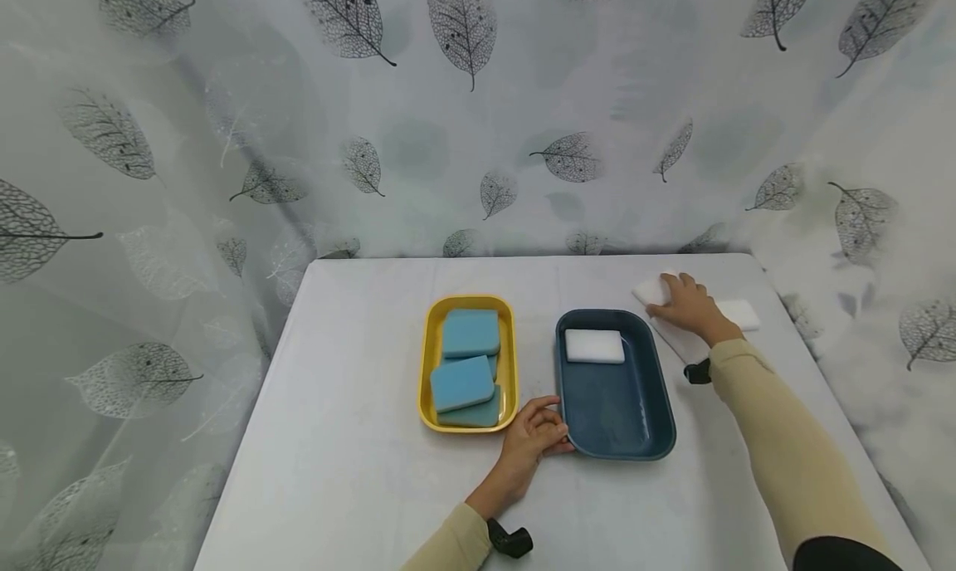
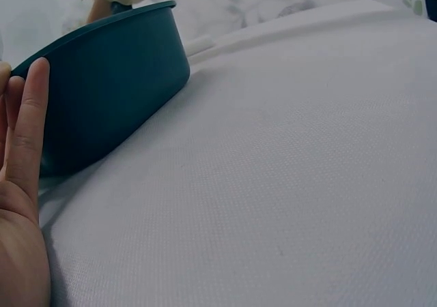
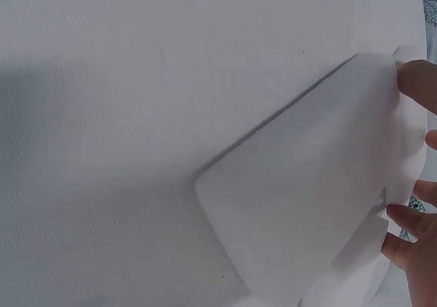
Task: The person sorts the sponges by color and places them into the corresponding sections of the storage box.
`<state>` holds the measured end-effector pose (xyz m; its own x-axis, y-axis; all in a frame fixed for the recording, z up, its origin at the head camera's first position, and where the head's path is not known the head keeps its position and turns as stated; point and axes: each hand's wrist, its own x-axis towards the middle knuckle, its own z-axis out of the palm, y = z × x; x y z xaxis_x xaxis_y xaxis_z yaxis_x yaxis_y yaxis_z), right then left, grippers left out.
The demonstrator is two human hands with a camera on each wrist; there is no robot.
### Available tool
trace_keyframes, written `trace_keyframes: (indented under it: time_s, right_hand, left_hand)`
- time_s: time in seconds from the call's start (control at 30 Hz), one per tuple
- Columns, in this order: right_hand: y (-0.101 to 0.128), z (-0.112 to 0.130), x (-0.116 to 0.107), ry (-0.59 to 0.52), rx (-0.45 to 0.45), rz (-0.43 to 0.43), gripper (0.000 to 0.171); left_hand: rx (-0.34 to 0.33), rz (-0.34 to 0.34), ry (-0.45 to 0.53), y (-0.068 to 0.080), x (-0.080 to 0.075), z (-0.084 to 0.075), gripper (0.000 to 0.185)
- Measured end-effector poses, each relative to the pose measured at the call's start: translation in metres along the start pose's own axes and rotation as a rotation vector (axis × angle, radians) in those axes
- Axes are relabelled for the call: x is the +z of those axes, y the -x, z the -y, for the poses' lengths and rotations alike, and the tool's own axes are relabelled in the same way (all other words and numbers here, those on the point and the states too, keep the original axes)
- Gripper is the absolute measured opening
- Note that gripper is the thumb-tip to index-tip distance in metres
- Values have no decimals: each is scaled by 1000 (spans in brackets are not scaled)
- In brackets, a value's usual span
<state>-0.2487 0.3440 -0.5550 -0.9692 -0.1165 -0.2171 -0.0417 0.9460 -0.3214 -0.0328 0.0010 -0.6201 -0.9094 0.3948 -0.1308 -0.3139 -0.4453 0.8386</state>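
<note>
My left hand is at the near left corner of a dark blue tray. In the left wrist view its straight fingers rest against the tray's outer wall. One white sponge lies inside that tray at the far end. To the tray's right, my right hand reaches over a group of white sponges. Its thumb and fingers grip a white sponge, which the hand partly covers. Another white sponge and a lower one lie right around the hand.
Left of the blue tray stands a yellow tray with several blue sponges, some overlapping. A white cloth covers the table. Leaf-patterned curtains hang behind it and at both sides.
</note>
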Motion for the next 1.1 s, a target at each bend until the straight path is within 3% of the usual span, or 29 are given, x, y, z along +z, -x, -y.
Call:
trace_keyframes:
  time_s: [0.6,1.1]
  right_hand:
    - [11,-13,-2,-76,-51,-57,84]
    - [28,10,-12,-49,-104,-128,84]
  left_hand:
    - [19,17,7,1,0,0,53]
    - [0,1,6,0,-1,1,52]
